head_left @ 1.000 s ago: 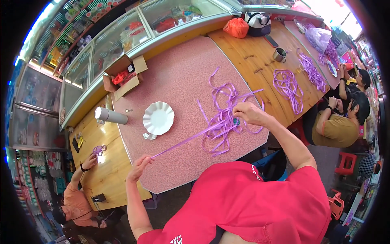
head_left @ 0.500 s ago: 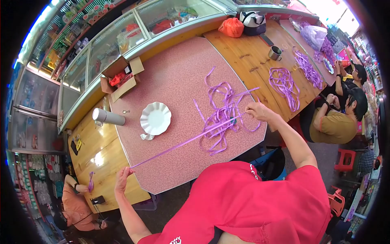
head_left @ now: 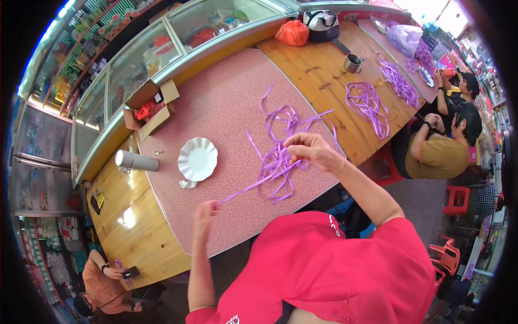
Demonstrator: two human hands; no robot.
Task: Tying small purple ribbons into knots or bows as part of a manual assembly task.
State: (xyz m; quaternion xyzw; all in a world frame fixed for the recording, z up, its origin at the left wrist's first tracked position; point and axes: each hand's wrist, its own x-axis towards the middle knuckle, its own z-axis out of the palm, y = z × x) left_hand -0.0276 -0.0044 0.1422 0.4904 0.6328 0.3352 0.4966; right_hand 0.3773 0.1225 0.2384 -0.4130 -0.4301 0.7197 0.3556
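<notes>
A loose heap of purple ribbon (head_left: 276,171) lies on the pink speckled tabletop (head_left: 216,102). One strand runs from it toward the near left, where my left hand (head_left: 205,217) is closed on its end; that hand is slightly smeared by motion. Over the heap, my right hand (head_left: 312,151) is closed in a pinch, thumb against forefinger, with ribbon at its fingertips. To the left of the heap sits a white scalloped dish (head_left: 197,159), and a small crumpled silvery piece (head_left: 188,184) lies at its near edge.
A grey flask (head_left: 136,161) lies near the table's left edge, with an open cardboard box (head_left: 148,108) behind it. On the wooden table at right are more ribbon bundles (head_left: 367,105) and a metal mug (head_left: 353,63). Seated people (head_left: 440,146) work at right; another person (head_left: 102,281) works at lower left.
My left hand has moved right, toward the heap, and my right hand has shifted left over it. The strand between them is shorter. The view has shifted slightly.
</notes>
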